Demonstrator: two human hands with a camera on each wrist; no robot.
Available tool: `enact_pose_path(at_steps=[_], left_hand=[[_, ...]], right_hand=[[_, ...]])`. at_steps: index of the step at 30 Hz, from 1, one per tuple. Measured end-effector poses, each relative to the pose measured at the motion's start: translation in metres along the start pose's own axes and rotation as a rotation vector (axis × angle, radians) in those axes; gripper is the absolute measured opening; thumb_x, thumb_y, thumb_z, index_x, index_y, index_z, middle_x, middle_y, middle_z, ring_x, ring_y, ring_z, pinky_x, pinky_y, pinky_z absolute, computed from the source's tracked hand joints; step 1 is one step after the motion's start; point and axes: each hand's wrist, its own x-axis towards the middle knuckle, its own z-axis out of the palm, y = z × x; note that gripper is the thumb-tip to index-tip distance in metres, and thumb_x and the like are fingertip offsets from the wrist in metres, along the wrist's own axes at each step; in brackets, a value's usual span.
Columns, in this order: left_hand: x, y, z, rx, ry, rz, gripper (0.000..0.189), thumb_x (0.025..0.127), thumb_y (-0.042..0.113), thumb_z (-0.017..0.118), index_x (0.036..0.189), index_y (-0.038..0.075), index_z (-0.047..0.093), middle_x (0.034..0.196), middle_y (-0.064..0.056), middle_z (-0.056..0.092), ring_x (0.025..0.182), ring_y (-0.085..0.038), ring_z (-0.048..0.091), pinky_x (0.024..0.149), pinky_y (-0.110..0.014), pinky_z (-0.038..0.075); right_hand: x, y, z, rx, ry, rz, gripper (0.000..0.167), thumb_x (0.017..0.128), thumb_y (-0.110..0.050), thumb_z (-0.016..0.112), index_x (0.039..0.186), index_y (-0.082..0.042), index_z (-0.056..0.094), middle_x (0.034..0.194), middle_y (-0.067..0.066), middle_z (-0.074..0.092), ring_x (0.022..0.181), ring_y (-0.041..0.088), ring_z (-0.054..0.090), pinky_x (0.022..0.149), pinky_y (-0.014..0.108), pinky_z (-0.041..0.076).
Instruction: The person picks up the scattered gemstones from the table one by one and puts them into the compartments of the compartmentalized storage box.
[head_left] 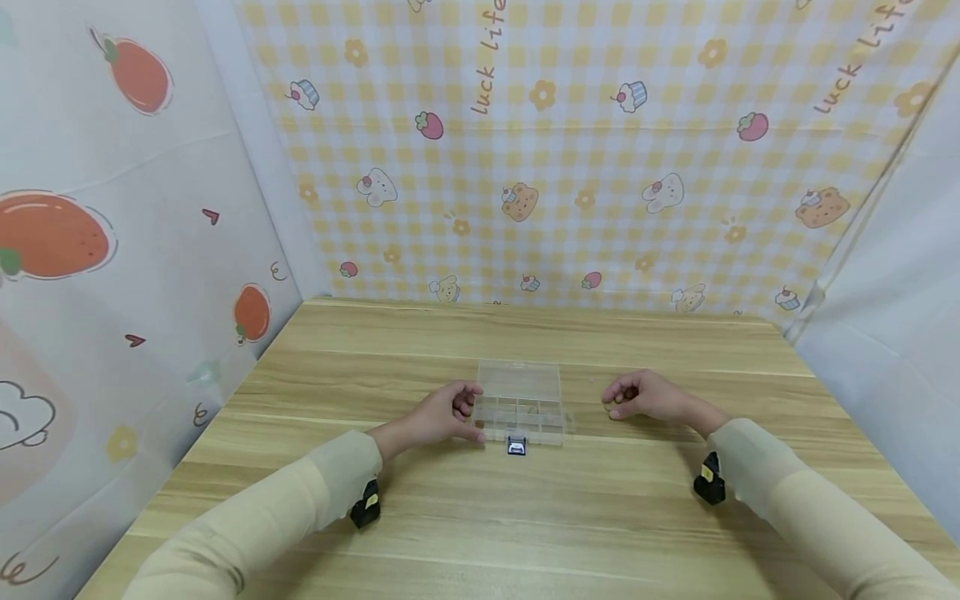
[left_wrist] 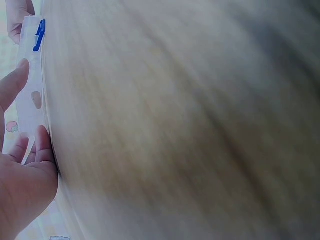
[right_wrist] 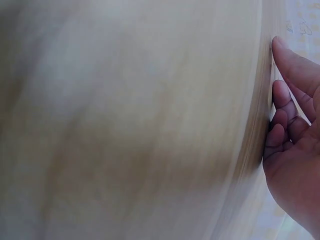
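A clear plastic compartment box (head_left: 528, 421) lies on the table with its lid (head_left: 519, 381) folded back on the far side. A blue-edged latch (head_left: 517, 445) hangs at its front, and a small brownish piece (left_wrist: 36, 100) shows through its wall. My left hand (head_left: 448, 412) holds the box's left end, thumb at the front corner and fingers bent along the side. To the right of the box, my right hand (head_left: 643, 395) is low at the tabletop, fingers loosely bent, thumb and index fingertips a little apart. Nothing shows between them in the right wrist view.
A tiny pale speck (head_left: 591, 380) lies between the box and the right hand. The wood-grain table (head_left: 525, 525) runs back to a yellow checked cloth (head_left: 555, 242). Printed white cloth (head_left: 180, 275) hangs on the left, plain white cloth (head_left: 885, 317) on the right.
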Motion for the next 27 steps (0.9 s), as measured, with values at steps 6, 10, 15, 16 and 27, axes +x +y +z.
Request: enact_pose_path(at_steps=[6, 10, 15, 16, 27], left_hand=[[0.001, -0.002, 0.000, 0.003, -0.001, 0.003, 0.071, 0.071, 0.010, 0.087, 0.131, 0.001, 0.049, 0.107, -0.009, 0.049, 0.093, -0.021, 0.045, 0.076, -0.030, 0.044], [0.001, -0.003, 0.001, -0.011, 0.001, 0.015, 0.071, 0.071, 0.008, 0.087, 0.130, -0.001, 0.049, 0.108, -0.011, 0.049, 0.094, -0.023, 0.045, 0.076, -0.030, 0.044], [-0.009, 0.014, 0.001, -0.022, -0.004, 0.019, 0.068, 0.074, -0.001, 0.083, 0.130, -0.009, 0.046, 0.109, -0.019, 0.048, 0.097, -0.032, 0.045, 0.077, -0.034, 0.043], [-0.009, 0.015, 0.001, -0.023, -0.003, 0.017, 0.068, 0.074, -0.002, 0.083, 0.130, -0.009, 0.046, 0.109, -0.020, 0.048, 0.097, -0.033, 0.045, 0.077, -0.034, 0.043], [-0.001, 0.001, 0.002, -0.007, 0.011, 0.002, 0.071, 0.072, 0.003, 0.086, 0.132, -0.002, 0.048, 0.112, -0.012, 0.049, 0.097, -0.024, 0.046, 0.080, -0.033, 0.045]], right_hand=[[0.000, -0.002, 0.001, -0.020, 0.004, 0.007, 0.026, 0.085, -0.009, 0.075, 0.106, 0.004, 0.067, 0.094, 0.011, 0.059, 0.084, 0.021, 0.048, 0.069, 0.025, 0.044], [0.000, -0.001, 0.001, -0.028, 0.002, 0.008, 0.025, 0.085, -0.010, 0.075, 0.106, 0.003, 0.068, 0.094, 0.011, 0.060, 0.084, 0.021, 0.049, 0.069, 0.025, 0.044], [0.000, 0.002, 0.001, -0.016, 0.001, -0.004, 0.024, 0.086, -0.011, 0.074, 0.105, 0.002, 0.068, 0.095, 0.011, 0.061, 0.085, 0.021, 0.049, 0.070, 0.026, 0.044], [0.000, 0.002, 0.002, -0.015, 0.003, -0.005, 0.024, 0.086, -0.011, 0.074, 0.105, 0.002, 0.068, 0.095, 0.011, 0.061, 0.085, 0.021, 0.049, 0.071, 0.026, 0.044], [0.002, 0.005, 0.002, -0.002, 0.018, 0.004, 0.022, 0.086, -0.010, 0.074, 0.103, 0.002, 0.068, 0.093, 0.010, 0.060, 0.084, 0.019, 0.050, 0.070, 0.025, 0.045]])
